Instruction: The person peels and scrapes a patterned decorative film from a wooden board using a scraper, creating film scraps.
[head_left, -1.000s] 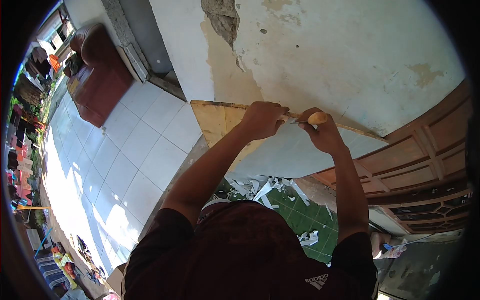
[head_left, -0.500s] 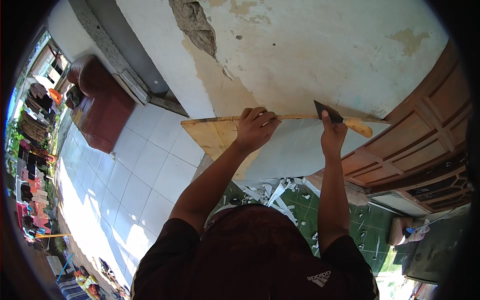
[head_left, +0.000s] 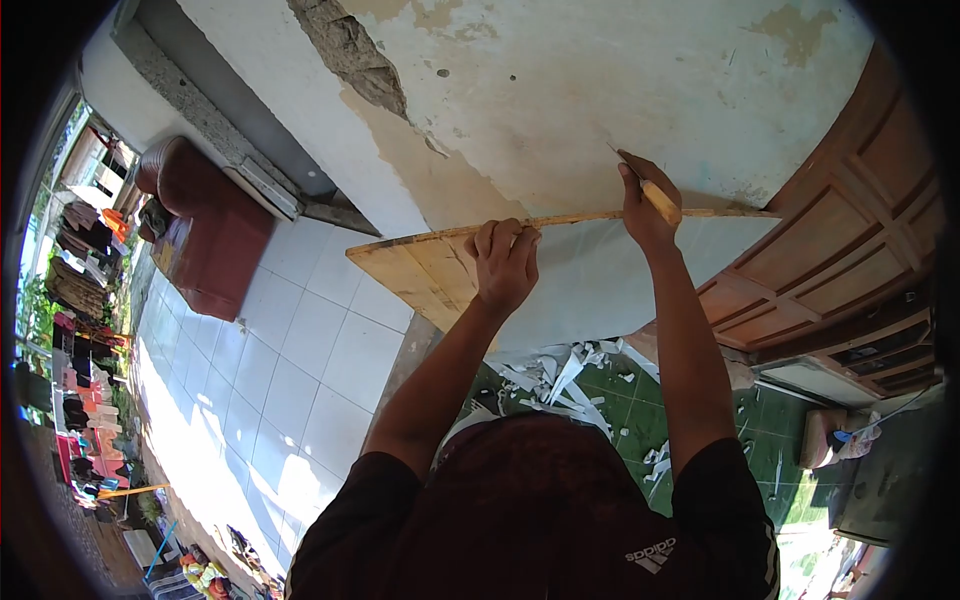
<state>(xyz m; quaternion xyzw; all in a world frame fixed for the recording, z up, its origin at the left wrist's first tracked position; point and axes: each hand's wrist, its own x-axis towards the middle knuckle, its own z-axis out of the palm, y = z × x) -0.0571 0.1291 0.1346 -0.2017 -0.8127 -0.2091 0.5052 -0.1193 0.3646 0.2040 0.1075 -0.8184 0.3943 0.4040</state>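
Observation:
My left hand (head_left: 507,262) grips the top edge of a wooden board (head_left: 420,275), its fingers bent over the edge. The board leans near the wall; its left part is bare yellowish wood, and a pale grey layer (head_left: 580,285) covers the rest. Above the board's edge, further right, my right hand (head_left: 650,205) holds a scraper (head_left: 661,201) with a wooden handle. The scraper's blade is seen nearly edge-on and points up towards the wall.
The wall (head_left: 560,110) has peeling paint and a broken patch. White scraps (head_left: 565,380) lie on green tiles below the board. A red sofa (head_left: 215,240) stands on white tiles at the left. Wooden panelling (head_left: 820,240) is at the right, hanging clothes (head_left: 75,270) at the far left.
My right hand has moved up off the board's edge and turned, so the scraper's blade now points upward instead of left. My left hand still holds the board's edge; the view has shifted slightly.

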